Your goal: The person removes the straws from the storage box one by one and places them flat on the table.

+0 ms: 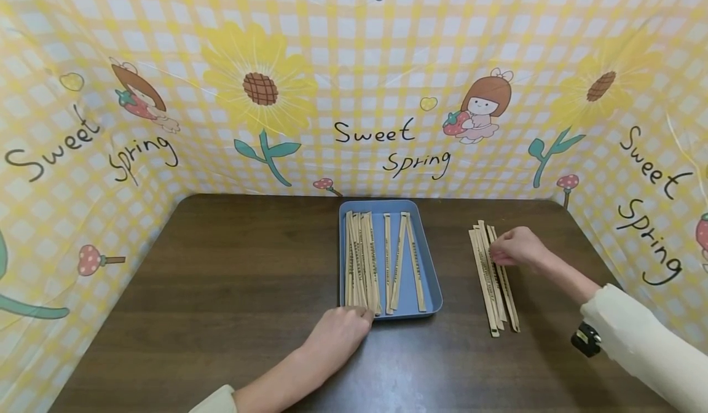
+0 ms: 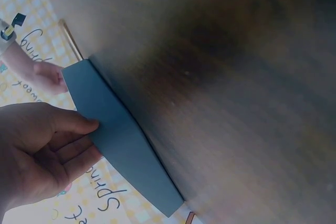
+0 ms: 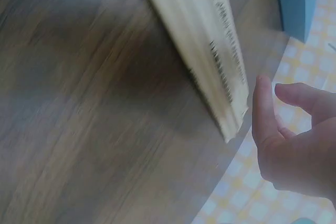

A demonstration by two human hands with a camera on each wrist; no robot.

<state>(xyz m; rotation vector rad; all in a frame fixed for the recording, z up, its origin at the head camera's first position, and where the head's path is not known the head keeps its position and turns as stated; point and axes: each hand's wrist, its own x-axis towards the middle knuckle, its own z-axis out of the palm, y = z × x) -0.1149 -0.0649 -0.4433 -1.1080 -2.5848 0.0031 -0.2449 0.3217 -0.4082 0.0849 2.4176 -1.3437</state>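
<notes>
The tray (image 1: 408,293) looks like smooth moulded plastic with a soft, matt finish, while the slim wrappers (image 1: 363,259) inside it and the wrapper bundle (image 1: 488,284) to its right look like dry, matt paper. Under the tray, the table (image 1: 249,265) shows a smooth wood-grain surface, duller to the tray's left and faintly glossy just in front of it. Behind the tray, the backdrop (image 1: 359,81) appears to be thin, lightly creased cloth, and the sleeve (image 1: 641,333) farther to its right is soft, matt fabric.
</notes>
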